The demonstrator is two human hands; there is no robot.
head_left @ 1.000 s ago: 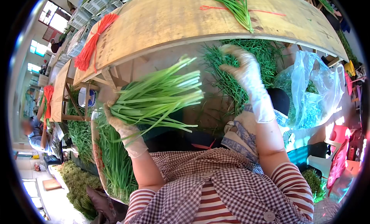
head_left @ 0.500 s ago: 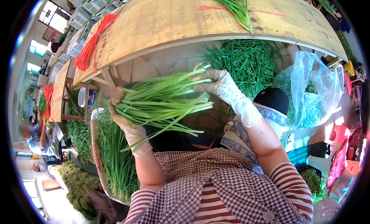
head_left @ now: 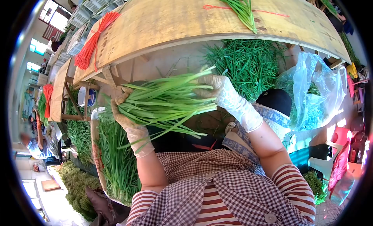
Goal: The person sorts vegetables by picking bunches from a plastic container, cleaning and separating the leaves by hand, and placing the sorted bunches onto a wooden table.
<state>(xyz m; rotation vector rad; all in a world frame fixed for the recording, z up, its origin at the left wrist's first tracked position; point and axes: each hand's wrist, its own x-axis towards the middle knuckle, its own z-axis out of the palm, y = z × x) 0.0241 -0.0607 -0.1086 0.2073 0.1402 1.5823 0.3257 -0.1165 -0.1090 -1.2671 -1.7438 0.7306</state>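
A loose bunch of garlic chives [head_left: 163, 99] lies crosswise in front of my body, pale cut ends to the right. My left hand [head_left: 123, 109], in a thin glove, is closed round the leafy end of the bunch. My right hand [head_left: 217, 88], in a patterned translucent glove, is closed on stalks near the upper pale ends; its fingertips are blurred and partly behind them. Several lower stalks stick out free of it. On the wooden table [head_left: 163, 23] beyond, a smaller bunch of chives [head_left: 243, 14] lies across a red tie [head_left: 272, 13].
A bundle of red ties [head_left: 95, 41] hangs over the table's left edge. Left of my lap stands a container of long chives [head_left: 116, 160]. Loose greens [head_left: 246, 66] are heaped under the table, beside a clear plastic bag [head_left: 318, 90]. A co-worker [head_left: 37, 144] sits far left.
My right hand has shifted slightly right, its fingers closing further over the upper stalk ends. The left hand keeps its hold, and the bunch has moved a little.
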